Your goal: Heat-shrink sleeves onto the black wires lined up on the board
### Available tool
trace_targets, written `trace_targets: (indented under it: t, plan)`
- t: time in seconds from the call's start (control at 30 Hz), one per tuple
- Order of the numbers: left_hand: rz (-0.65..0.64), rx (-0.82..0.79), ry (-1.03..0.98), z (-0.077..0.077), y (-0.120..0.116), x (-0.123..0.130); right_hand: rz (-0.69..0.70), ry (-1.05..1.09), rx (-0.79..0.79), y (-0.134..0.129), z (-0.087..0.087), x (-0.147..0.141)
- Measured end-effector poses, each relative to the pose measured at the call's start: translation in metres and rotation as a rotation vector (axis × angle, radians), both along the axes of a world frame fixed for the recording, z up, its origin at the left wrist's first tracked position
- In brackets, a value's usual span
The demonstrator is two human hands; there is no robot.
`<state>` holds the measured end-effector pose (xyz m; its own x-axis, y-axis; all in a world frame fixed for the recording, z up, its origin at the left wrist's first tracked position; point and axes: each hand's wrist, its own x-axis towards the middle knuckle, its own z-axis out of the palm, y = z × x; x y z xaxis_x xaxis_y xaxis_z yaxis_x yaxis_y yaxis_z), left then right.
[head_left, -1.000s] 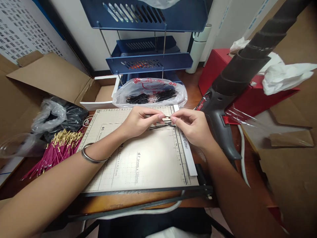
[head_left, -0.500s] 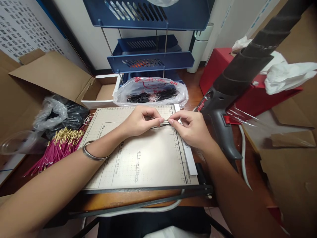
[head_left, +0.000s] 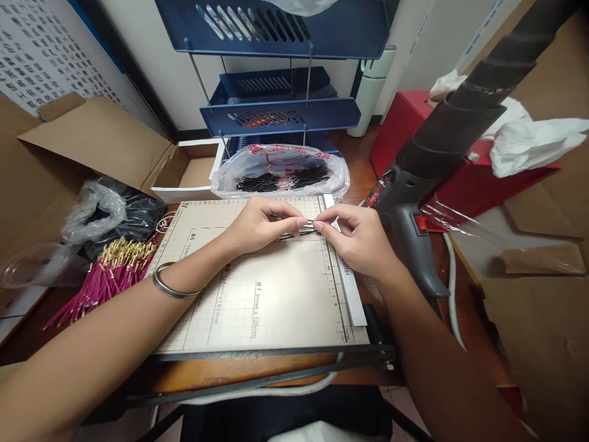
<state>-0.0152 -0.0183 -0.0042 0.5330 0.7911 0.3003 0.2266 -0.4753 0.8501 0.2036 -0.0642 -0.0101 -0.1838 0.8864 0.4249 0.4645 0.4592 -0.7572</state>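
A thin dark wire (head_left: 311,221) spans the small gap between my two hands above the paper cutter board (head_left: 280,294). My left hand (head_left: 262,228) pinches it between thumb and fingers, with part of it running back under the curled fingers. From the other side, the thumb and forefinger of my right hand (head_left: 356,236) grip the wire near the cutter's white edge strip (head_left: 352,294). More dark wires (head_left: 301,232) show just beneath the fingertips, partly hidden by them. The exact ends of the held wire are too small to make out.
A plastic bag (head_left: 338,178) of black wires sits behind the board. Pink wires with gold ends (head_left: 119,264) are heaped left, near an open cardboard box (head_left: 101,135). A heat gun (head_left: 418,227) stands right, before a red box (head_left: 396,129). Blue tray shelves (head_left: 280,116) rise behind.
My left fingertips have shifted slightly right, narrowing the gap to the right hand. Both hands keep their pinch on the wire.
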Motion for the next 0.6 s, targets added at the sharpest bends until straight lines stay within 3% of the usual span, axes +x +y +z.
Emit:
trace_targets:
  t: [0.23,0.6]
  plan:
    - [-0.023,-0.07,-0.004,-0.004,0.0013,0.0004,-0.011,-0.111,0.124,0.0058,-0.0085,0.0026]
    - [0.028,0.021,0.016,-0.0048,0.0044,0.001,-0.01,-0.05,0.096,0.0082,-0.0092,0.0051]
